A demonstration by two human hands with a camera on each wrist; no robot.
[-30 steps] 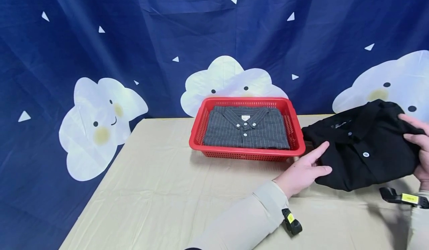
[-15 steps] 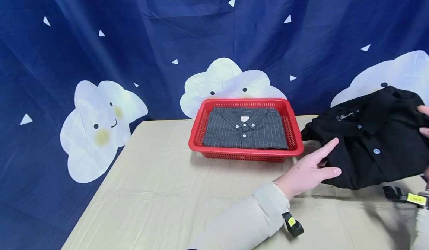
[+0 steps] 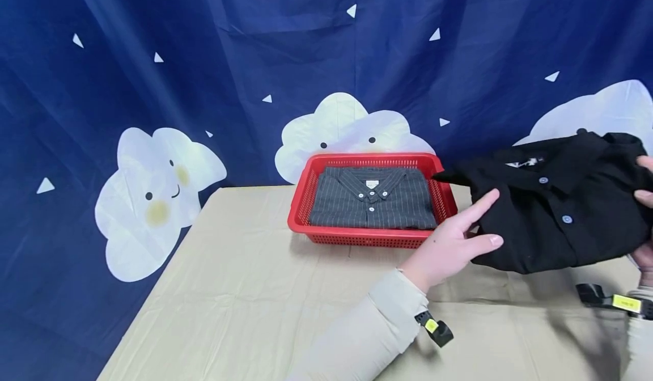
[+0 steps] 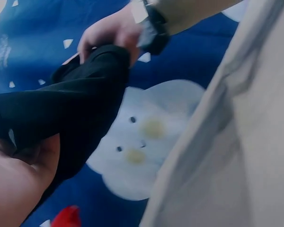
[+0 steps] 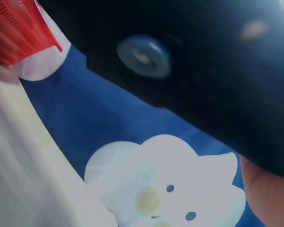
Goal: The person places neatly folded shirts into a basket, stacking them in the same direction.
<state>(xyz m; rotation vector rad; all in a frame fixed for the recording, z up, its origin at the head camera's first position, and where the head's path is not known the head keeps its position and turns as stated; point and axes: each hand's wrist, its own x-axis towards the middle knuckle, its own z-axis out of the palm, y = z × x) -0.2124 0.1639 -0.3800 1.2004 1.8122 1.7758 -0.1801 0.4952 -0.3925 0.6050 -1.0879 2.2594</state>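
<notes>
A black folded button-up shirt (image 3: 566, 211) with pale buttons hangs between both hands, raised over the table at the right of the head view. My left hand (image 3: 449, 248) grips its left edge, thumb and index finger lying on the front and the other fingers hidden behind. At the opposite edge my right hand (image 3: 645, 222) holds the shirt, partly cut off by the frame. The left wrist view shows the cloth (image 4: 75, 109) stretched from one hand to the other. A pointed corner of the shirt overlaps the right rim of the red basket (image 3: 372, 236).
Inside the basket lies a neatly folded dark pinstriped shirt (image 3: 372, 205). The basket stands near the back edge of a beige-covered table (image 3: 245, 301). Behind the table hangs a blue curtain (image 3: 245, 41) with white clouds and triangles.
The black shirt first shifts right, then comes back left and rises, its left corner now reaching over the basket's rim. Both hands keep hold of it. The basket stays put.
</notes>
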